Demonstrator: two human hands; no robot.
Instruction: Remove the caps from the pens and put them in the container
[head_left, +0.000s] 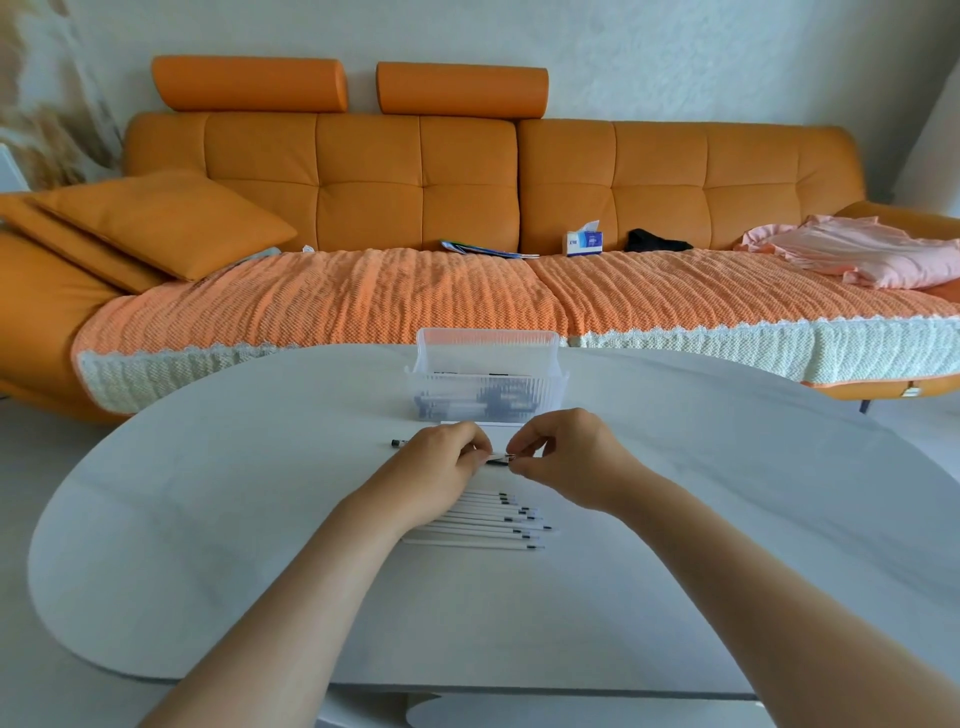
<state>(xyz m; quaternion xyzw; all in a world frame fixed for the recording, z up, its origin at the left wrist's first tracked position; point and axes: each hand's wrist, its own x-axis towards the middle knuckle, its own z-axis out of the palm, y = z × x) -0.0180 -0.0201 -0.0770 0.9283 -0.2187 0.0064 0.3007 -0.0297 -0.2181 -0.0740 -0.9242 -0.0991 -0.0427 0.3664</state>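
Pens (483, 519) without caps lie side by side in a neat row on the white desk (208, 519), their dark tips pointing right and their left ends hidden under the left forearm. Just beyond the row, both hands meet over the desk around a held pen (500, 457), which lies roughly level. The left hand (449, 457) has its fingers curled round the barrel in a closed grip. The right hand (556, 452) takes the other end in a narrow grip between thumb and fingertips, the other fingers loosely bent. Only a short dark stretch of this pen shows between the two hands. A dark pen end (399, 443) pokes out to the left of the left hand, close to the desk; whether it belongs to the held pen I cannot tell. Just behind the hands stands the container (488, 384), a clear ribbed plastic box with a raised back wall. Dark pieces lie in its bottom, blurred by the ribbing. A flat white strip (483, 423) lies on the desk against its front. Beyond the desk runs an orange sofa (363, 171) covered with a knitted orange throw (363, 296). On it lie cushions (156, 223), a tissue box (584, 243), some papers (488, 249), a black item (657, 241) and a pink cloth (857, 254).
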